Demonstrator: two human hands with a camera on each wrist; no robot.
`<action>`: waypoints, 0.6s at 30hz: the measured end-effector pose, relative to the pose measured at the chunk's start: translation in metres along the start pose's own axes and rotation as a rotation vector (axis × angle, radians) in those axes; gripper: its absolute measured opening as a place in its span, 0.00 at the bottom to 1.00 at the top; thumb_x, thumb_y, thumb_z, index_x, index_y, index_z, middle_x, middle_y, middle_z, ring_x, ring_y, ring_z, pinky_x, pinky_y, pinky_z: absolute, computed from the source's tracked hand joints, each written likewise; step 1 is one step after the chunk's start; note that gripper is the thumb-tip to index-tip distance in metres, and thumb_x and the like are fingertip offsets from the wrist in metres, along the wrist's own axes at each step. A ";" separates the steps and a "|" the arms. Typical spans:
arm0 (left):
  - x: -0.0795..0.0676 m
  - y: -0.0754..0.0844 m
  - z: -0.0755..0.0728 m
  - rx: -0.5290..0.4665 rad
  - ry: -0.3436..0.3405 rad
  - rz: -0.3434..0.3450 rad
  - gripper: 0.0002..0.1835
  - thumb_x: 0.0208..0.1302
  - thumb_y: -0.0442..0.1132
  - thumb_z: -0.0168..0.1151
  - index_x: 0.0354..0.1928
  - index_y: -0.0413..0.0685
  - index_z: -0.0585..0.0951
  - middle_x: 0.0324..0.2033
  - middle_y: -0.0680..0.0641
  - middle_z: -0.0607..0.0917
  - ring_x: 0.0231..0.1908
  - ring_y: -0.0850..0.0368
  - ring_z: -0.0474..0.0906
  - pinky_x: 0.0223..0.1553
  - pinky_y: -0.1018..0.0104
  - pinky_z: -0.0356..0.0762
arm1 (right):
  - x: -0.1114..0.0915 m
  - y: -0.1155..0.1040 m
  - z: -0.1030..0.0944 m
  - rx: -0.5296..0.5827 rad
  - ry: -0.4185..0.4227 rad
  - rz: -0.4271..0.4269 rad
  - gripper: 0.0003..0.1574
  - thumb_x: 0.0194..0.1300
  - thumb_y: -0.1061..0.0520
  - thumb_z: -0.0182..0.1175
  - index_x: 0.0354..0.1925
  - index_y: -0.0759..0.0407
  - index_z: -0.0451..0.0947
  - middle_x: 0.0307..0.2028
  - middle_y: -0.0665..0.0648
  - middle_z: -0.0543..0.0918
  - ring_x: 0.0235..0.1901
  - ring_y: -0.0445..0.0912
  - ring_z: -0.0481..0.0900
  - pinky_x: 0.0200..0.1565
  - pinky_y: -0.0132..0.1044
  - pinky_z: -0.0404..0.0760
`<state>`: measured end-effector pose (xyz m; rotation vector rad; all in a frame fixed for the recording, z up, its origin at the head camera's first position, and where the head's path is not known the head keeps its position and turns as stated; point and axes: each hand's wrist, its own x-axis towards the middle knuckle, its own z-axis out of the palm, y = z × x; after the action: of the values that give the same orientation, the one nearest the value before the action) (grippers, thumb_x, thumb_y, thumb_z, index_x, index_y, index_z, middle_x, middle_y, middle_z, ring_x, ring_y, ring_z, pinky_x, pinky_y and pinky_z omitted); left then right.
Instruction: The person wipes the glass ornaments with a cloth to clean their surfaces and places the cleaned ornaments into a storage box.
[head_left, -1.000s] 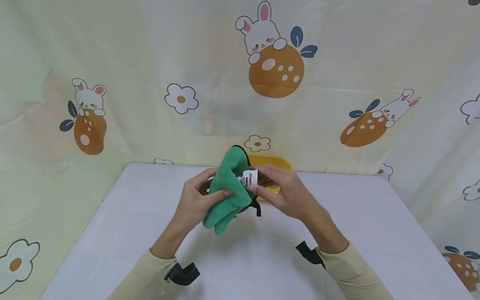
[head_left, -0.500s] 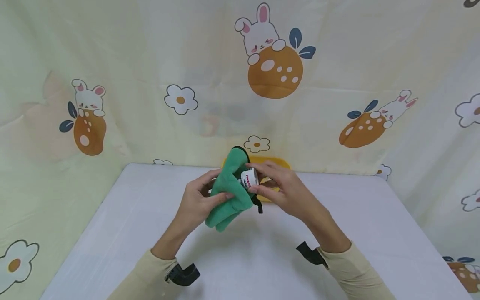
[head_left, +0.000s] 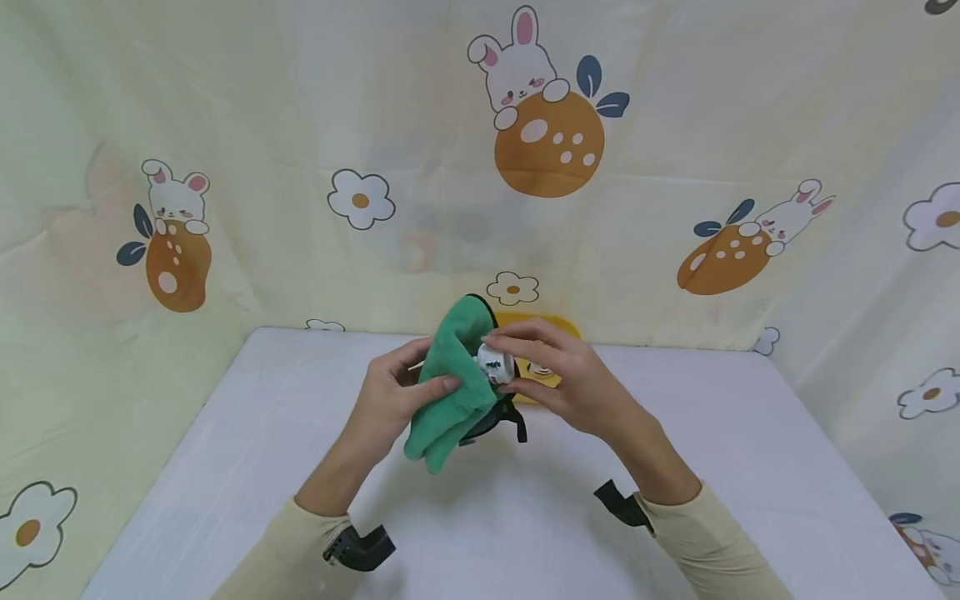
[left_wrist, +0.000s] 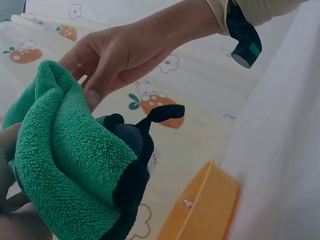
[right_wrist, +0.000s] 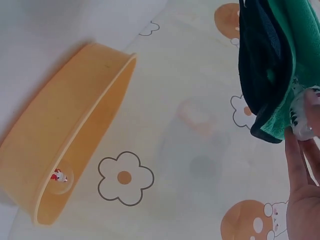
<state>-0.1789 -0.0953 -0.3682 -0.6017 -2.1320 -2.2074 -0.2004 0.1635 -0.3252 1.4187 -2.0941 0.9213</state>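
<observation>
My left hand grips a green fleecy cloth with black edging, thumb across its front. A dark side with a black strap hangs from the cloth and shows best in the left wrist view. Against the folds of the cloth, a small white-labelled bottle with black print is pinched between the fingers and thumb of my right hand. The right wrist view shows the bottle partly behind the fingers. One end of it is hidden by the cloth. Both hands are raised over the white table.
Behind the hands, at the table's back edge, stands a yellow tray. Inside it is a clear round piece with a red and white figure. A patterned curtain hangs just behind the table.
The bottle has turned in my right fingers, so its red lettering has gone out of view and black print faces up. The left hand and cloth have shifted slightly left.
</observation>
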 end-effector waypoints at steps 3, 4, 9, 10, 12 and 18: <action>0.001 0.001 -0.001 -0.013 -0.002 -0.037 0.27 0.63 0.41 0.73 0.64 0.52 0.79 0.58 0.44 0.82 0.51 0.46 0.85 0.50 0.57 0.86 | 0.000 0.000 0.001 0.009 0.008 -0.024 0.37 0.49 0.73 0.75 0.59 0.61 0.80 0.57 0.62 0.80 0.56 0.55 0.79 0.52 0.29 0.83; 0.001 0.001 -0.001 -0.016 -0.002 -0.046 0.27 0.63 0.41 0.73 0.64 0.52 0.80 0.57 0.44 0.82 0.50 0.46 0.85 0.50 0.57 0.86 | 0.000 -0.001 0.001 0.005 0.011 -0.022 0.36 0.50 0.73 0.75 0.58 0.60 0.81 0.57 0.62 0.80 0.57 0.55 0.79 0.52 0.28 0.83; 0.001 0.001 -0.001 -0.020 -0.001 -0.045 0.26 0.63 0.41 0.73 0.64 0.52 0.80 0.57 0.43 0.82 0.49 0.46 0.86 0.49 0.57 0.86 | -0.001 -0.003 0.002 0.013 0.023 0.031 0.36 0.49 0.71 0.77 0.58 0.60 0.81 0.56 0.59 0.82 0.58 0.53 0.79 0.53 0.28 0.82; 0.001 0.000 -0.001 -0.015 -0.002 -0.037 0.26 0.63 0.40 0.73 0.64 0.52 0.80 0.57 0.44 0.82 0.49 0.46 0.86 0.49 0.57 0.87 | -0.002 -0.003 0.003 0.020 0.027 0.050 0.36 0.49 0.70 0.78 0.58 0.60 0.82 0.56 0.58 0.82 0.57 0.52 0.80 0.53 0.29 0.82; 0.000 0.000 -0.001 0.005 -0.002 -0.016 0.26 0.63 0.39 0.73 0.64 0.52 0.80 0.57 0.44 0.83 0.48 0.46 0.86 0.48 0.57 0.87 | -0.003 -0.004 0.004 0.043 0.033 0.095 0.36 0.49 0.68 0.79 0.58 0.60 0.82 0.54 0.56 0.83 0.54 0.49 0.82 0.52 0.30 0.84; -0.003 0.000 -0.003 0.075 -0.005 0.040 0.27 0.63 0.39 0.73 0.65 0.52 0.80 0.58 0.46 0.83 0.50 0.47 0.85 0.48 0.57 0.87 | -0.007 -0.008 0.007 0.117 0.043 0.222 0.34 0.52 0.66 0.78 0.59 0.61 0.81 0.48 0.57 0.85 0.41 0.46 0.87 0.43 0.35 0.88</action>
<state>-0.1765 -0.0995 -0.3688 -0.6406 -2.1746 -2.0975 -0.1901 0.1603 -0.3325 1.2250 -2.2293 1.1668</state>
